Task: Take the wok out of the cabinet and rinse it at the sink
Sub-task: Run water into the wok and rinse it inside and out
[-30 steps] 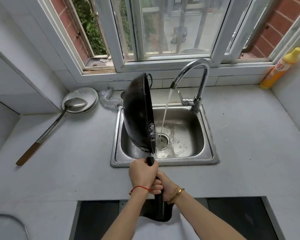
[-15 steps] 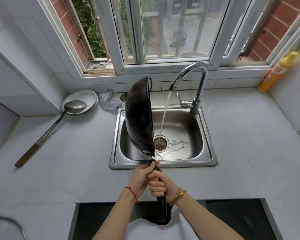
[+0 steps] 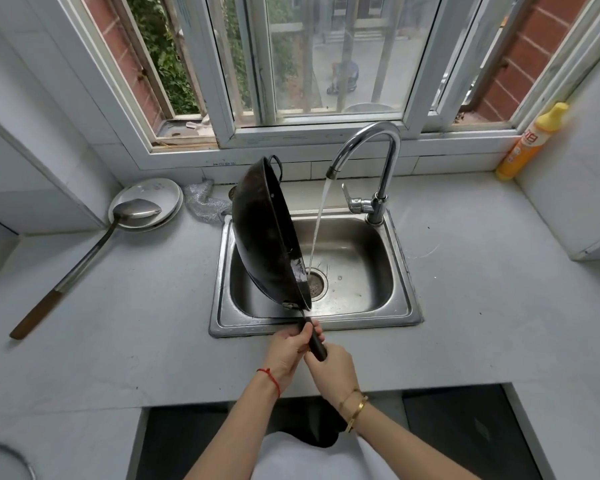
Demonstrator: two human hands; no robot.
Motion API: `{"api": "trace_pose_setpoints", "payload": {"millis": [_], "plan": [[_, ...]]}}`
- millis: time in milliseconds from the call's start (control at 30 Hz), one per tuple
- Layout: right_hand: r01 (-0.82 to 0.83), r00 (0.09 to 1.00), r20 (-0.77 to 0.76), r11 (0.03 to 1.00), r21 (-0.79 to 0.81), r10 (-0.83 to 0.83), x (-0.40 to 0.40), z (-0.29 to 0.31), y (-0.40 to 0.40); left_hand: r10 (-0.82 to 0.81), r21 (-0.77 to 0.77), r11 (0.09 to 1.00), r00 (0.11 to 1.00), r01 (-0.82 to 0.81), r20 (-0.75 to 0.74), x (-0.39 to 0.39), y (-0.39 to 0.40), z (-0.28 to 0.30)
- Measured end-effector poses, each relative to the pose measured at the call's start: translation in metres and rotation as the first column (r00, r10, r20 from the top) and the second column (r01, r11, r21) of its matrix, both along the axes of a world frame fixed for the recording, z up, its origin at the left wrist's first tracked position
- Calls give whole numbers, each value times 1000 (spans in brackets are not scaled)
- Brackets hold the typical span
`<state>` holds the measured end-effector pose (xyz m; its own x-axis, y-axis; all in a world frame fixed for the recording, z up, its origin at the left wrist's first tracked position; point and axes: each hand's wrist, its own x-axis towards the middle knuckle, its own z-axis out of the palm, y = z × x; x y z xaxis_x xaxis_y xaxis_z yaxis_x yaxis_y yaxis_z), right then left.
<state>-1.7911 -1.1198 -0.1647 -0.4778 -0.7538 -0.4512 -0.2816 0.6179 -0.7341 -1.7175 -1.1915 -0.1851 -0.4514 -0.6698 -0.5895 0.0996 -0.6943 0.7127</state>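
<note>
The black wok (image 3: 264,233) is tipped up almost on edge over the left half of the steel sink (image 3: 404,268), its open side facing right. Its long dark handle runs down toward me. My left hand (image 3: 288,351) wraps the handle just below the sink's front rim. My right hand (image 3: 335,370) grips the handle right behind it. Water runs from the curved tap (image 3: 378,150) in a stream that falls just right of the wok's rim into the drain (image 3: 316,284).
A long metal ladle (image 3: 94,251) with a wooden grip lies on the counter at left, its bowl on a white plate (image 3: 149,199). A steel scrubber (image 3: 203,202) sits behind the sink. A yellow detergent bottle (image 3: 530,142) stands at the far right.
Both hands have slid forward along the handle toward the sink, and the wok has tilted a little with its rim leaning left. The water keeps running.
</note>
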Motion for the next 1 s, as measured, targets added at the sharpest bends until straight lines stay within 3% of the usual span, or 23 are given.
{"api": "trace_pose_setpoints", "payload": {"millis": [133,233,333,767,1000], "plan": [[94,972,219,996,-7,-91,-3,-6,1,-5,-85,996,997,11,73,0,3,0],[148,883,446,988,35,-148,-8,-8,1,-23,-157,987,991,44,133,0,1,-1],[121,811,571,992,48,-127,-8,-7,-2,37,-186,983,980,-1,194,2,-1,-3],[-1,737,674,998,67,-45,-12,-13,-4,127,-248,967,955,-59,268,5,4,1],[-3,658,752,998,61,-44,-30,-20,0,57,-275,961,945,36,323,-11,5,7]]}}
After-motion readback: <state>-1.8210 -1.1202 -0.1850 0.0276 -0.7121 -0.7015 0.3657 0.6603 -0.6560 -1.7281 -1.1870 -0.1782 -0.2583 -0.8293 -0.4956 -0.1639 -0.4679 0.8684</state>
